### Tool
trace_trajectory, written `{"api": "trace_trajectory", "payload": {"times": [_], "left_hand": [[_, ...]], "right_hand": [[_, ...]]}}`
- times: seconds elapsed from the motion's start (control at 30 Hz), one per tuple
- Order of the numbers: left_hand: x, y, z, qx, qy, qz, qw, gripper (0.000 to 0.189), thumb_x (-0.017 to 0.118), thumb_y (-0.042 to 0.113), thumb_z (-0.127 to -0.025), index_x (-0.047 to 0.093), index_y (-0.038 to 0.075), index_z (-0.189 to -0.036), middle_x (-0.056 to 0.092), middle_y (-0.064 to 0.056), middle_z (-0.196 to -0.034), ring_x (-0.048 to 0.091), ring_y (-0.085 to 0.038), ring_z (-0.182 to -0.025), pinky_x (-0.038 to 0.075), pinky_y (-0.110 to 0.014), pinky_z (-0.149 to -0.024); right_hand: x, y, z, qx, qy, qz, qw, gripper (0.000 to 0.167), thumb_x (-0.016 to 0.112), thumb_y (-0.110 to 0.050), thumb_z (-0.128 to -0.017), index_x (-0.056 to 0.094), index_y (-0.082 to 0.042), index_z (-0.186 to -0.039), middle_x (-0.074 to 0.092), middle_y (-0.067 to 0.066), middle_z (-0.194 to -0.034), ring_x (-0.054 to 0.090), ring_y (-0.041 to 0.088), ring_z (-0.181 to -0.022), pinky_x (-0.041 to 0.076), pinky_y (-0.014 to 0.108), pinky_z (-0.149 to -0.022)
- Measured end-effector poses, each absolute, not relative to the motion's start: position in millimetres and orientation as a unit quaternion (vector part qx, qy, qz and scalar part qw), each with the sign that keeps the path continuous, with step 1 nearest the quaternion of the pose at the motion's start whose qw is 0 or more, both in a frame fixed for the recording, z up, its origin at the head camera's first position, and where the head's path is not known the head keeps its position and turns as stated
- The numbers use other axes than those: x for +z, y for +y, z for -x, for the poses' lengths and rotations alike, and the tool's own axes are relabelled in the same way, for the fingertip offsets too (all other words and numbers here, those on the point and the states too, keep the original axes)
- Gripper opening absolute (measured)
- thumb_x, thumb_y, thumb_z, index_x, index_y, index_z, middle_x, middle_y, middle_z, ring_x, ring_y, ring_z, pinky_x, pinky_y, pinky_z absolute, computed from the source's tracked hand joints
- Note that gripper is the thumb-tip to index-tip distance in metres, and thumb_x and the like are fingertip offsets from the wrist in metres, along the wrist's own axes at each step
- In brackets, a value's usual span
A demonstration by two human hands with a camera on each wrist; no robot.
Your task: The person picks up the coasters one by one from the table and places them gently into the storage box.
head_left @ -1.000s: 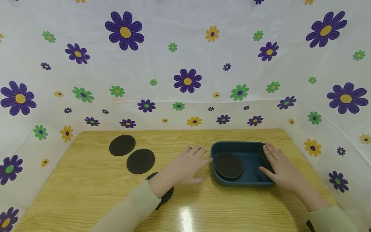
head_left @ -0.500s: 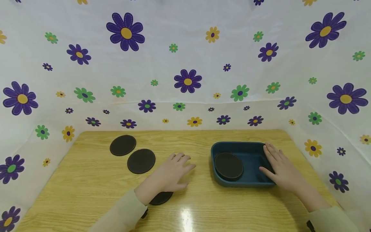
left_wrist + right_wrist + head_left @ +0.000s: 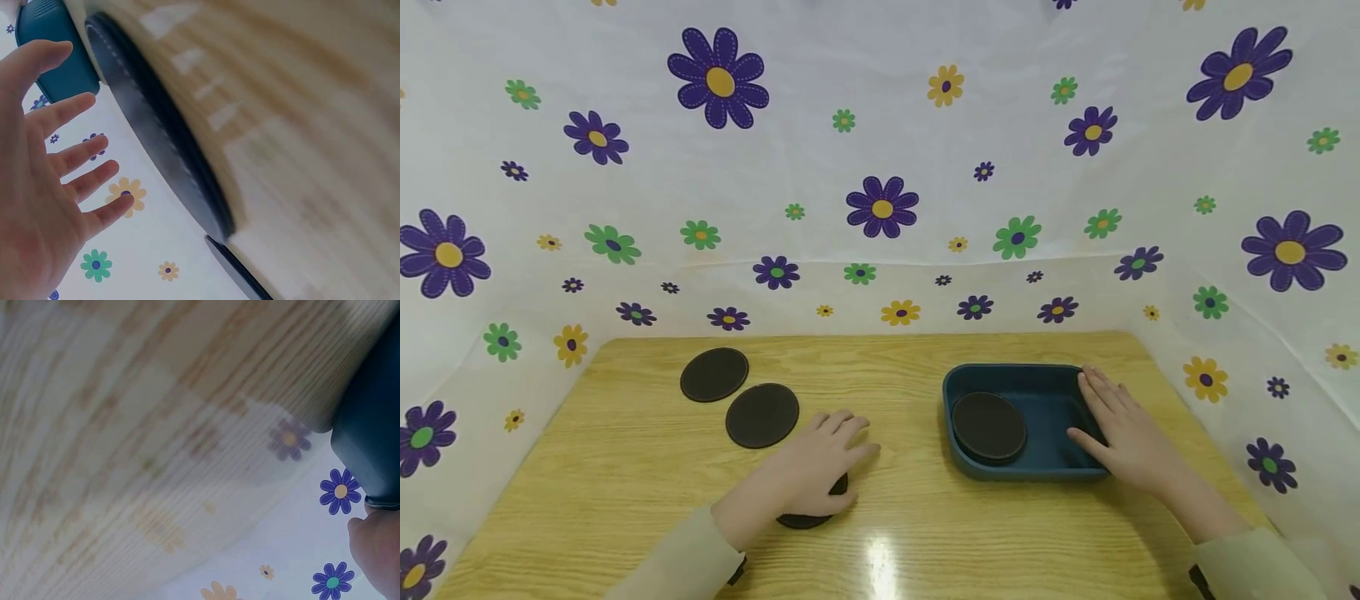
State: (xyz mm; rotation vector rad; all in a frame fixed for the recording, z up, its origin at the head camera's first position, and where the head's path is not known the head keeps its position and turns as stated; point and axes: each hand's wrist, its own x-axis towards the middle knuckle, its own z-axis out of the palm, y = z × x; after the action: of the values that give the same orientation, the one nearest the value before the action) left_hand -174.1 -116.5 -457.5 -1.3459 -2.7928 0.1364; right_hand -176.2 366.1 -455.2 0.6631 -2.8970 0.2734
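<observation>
My left hand (image 3: 816, 467) hovers over a round black coaster (image 3: 803, 522), partly hiding it. In the left wrist view, the fingers are spread and loosely bent, apart from that coaster (image 3: 156, 134) with its stitched rim. Two more black coasters, one nearer (image 3: 763, 416) and one farther (image 3: 715, 374), lie flat at the left. On the right stands a dark blue rectangular bin (image 3: 1051, 429), with a black coaster (image 3: 989, 426) in its left end. My right hand (image 3: 1131, 442) rests on the bin's right rim, fingers straight and thumb over the inside.
The wooden table (image 3: 895, 533) runs back to a white flowered cloth (image 3: 925, 167) that hangs behind and along both sides. Bare wood lies between the left hand and the bin. Light glares off the table near the front.
My left hand has moved left and toward me, away from the bin's left side to above the nearest coaster. The right hand and the bin have stayed in place.
</observation>
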Motion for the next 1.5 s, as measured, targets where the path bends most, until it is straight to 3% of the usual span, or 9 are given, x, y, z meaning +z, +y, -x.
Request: {"api": "trace_trajectory", "payload": {"times": [0.23, 0.53, 0.8, 1.5], "left_hand": [[-462.4, -134.3, 166.7, 0.029, -0.9, 0.436, -0.002, 0.069, 0.071, 0.058, -0.094, 0.055, 0.026, -0.152, 0.045, -0.013, -0.159, 0.045, -0.04, -0.147, 0.045, -0.064, -0.113], [-463.9, -150.9, 157.3, 0.002, -0.903, 0.428, -0.024, 0.073, 0.074, 0.055, -0.09, 0.055, 0.025, -0.153, 0.047, -0.013, -0.158, 0.047, -0.041, -0.146, 0.05, -0.065, -0.105], [-466.6, -159.3, 153.6, -0.017, -0.905, 0.423, -0.042, 0.076, 0.073, 0.055, -0.09, 0.049, 0.028, -0.158, 0.05, -0.008, -0.154, 0.049, -0.032, -0.139, 0.051, -0.057, -0.099], [-467.2, -159.2, 156.8, -0.031, -0.905, 0.421, -0.045, 0.077, 0.074, 0.049, -0.087, 0.049, 0.03, -0.158, 0.052, -0.007, -0.151, 0.05, -0.029, -0.135, 0.05, -0.055, -0.097]], "right_hand": [[-455.5, 365.6, 176.6, 0.087, -0.965, -0.228, 0.09, 0.086, 0.06, -0.039, -0.107, 0.02, 0.011, -0.165, 0.022, 0.033, -0.171, 0.0, 0.029, -0.168, -0.018, 0.023, -0.128], [-456.7, 367.0, 175.9, 0.09, -0.965, -0.229, 0.094, 0.085, 0.059, -0.039, -0.108, 0.02, 0.011, -0.165, 0.022, 0.033, -0.172, -0.002, 0.027, -0.168, -0.019, 0.021, -0.127], [-453.6, 366.7, 176.5, 0.092, -0.968, -0.22, 0.079, 0.086, 0.058, -0.041, -0.108, 0.018, 0.01, -0.165, 0.02, 0.033, -0.172, 0.003, 0.033, -0.168, -0.017, 0.025, -0.129], [-453.8, 366.2, 176.5, 0.09, -0.969, -0.216, 0.079, 0.085, 0.058, -0.04, -0.108, 0.02, 0.009, -0.165, 0.022, 0.033, -0.171, 0.008, 0.036, -0.167, -0.016, 0.028, -0.131]]}}
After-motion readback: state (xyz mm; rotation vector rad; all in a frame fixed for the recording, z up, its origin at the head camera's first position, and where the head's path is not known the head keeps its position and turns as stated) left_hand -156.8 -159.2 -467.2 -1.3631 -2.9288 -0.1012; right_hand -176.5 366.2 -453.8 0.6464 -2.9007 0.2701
